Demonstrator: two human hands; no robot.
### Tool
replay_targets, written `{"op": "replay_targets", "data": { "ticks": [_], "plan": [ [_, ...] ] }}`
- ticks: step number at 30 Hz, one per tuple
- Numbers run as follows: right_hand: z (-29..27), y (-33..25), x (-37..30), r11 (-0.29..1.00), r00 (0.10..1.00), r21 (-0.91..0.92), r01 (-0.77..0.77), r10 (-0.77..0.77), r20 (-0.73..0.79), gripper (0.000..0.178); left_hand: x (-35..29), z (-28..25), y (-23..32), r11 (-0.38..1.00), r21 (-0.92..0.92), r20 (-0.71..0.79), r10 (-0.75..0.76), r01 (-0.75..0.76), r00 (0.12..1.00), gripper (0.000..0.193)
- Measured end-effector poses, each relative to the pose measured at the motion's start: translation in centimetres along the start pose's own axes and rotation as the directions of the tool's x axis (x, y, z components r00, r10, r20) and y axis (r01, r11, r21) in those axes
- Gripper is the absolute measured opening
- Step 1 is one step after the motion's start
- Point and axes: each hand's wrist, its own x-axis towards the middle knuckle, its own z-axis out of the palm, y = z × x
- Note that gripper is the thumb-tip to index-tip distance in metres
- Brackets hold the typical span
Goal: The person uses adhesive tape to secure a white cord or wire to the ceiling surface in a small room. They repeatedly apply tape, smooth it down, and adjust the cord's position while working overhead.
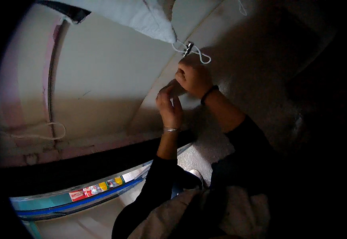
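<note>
My right hand (196, 80), with a dark band at its wrist, is closed in a fist-like curl over the pale tabletop (105, 63). What its fingers hold, if anything, is hidden. Just beyond the knuckles lies a dark and silvery cord clasp (188, 48) on a looped white cord (206, 61). My left hand (169, 108), wearing a silvery bracelet, is nearer to me and slightly left. Its fingers are bent and its thumb stands apart. A brownish patch between the two hands is too dark to identify. White cloth (133, 18) hangs over the far side, its tip beside the cord.
Another thin cord loop (56, 131) lies at the left near a dark seam. The table's black edge (101, 153) runs in front of me. Below it is a blue-edged shelf (89, 202) with red and yellow packages (103, 186). Deep shadow covers the right side.
</note>
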Motion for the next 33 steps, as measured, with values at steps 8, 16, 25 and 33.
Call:
{"op": "replay_targets", "data": {
  "ticks": [8,16,25,33],
  "plan": [
    [-1.6,0.8,1.3,0.997,0.997,0.07,-0.021,0.015,0.08,0.018,0.6,1.6,0.0,0.996,0.059,0.008,0.071,-0.072,0.997,0.038],
    [-2.4,2.7,2.6,0.979,0.993,0.165,-0.117,0.115,0.022,0.018,4.8,5.1,3.7,0.993,0.017,0.043,0.118,-0.119,0.992,0.041],
    [-3.7,3.9,4.1,0.985,0.993,0.129,-0.116,0.119,-0.021,0.02,6.5,6.1,5.8,0.993,0.063,0.144,0.085,-0.095,0.986,0.035],
    [-6.6,4.4,6.3,0.996,0.991,0.085,-0.011,0.023,-0.135,0.023,9.0,7.9,6.6,0.959,-0.07,0.051,0.278,-0.275,0.959,0.033]
  ]
}}
